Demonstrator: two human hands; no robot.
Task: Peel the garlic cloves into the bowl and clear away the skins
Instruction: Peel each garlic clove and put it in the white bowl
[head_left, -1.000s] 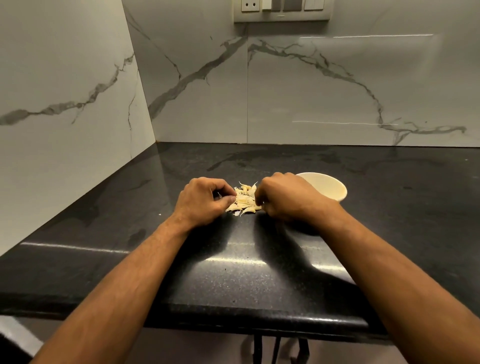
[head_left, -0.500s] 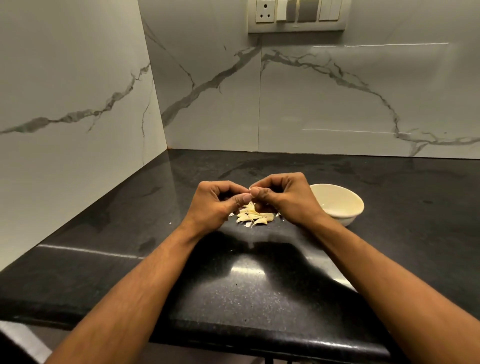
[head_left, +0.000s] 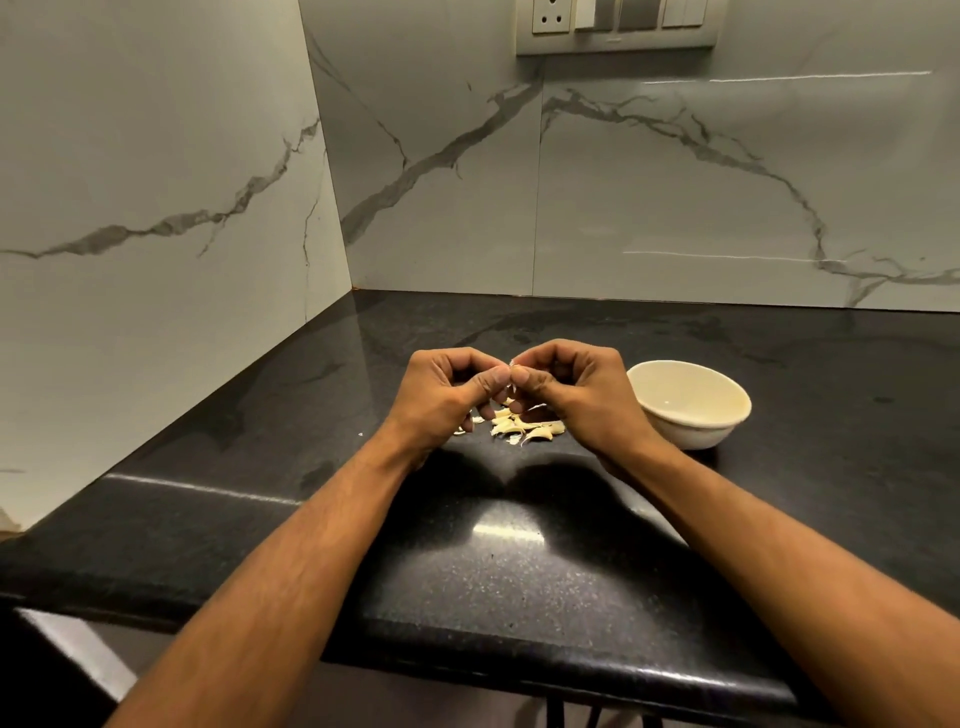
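Both hands are raised a little above the black counter, fingertips meeting. My left hand and my right hand pinch a small garlic clove between thumbs and forefingers; only a pale sliver of it shows. Below them lies a small heap of garlic cloves and skins on the counter. A cream bowl stands just right of my right hand; it looks empty inside.
The black stone counter runs into a corner of marble-patterned walls at left and back. A switch and socket panel sits high on the back wall. The counter's front edge is near my forearms.
Both hands have lifted off the garlic heap and come together, pinching one clove between them. The view has tilted up slightly.
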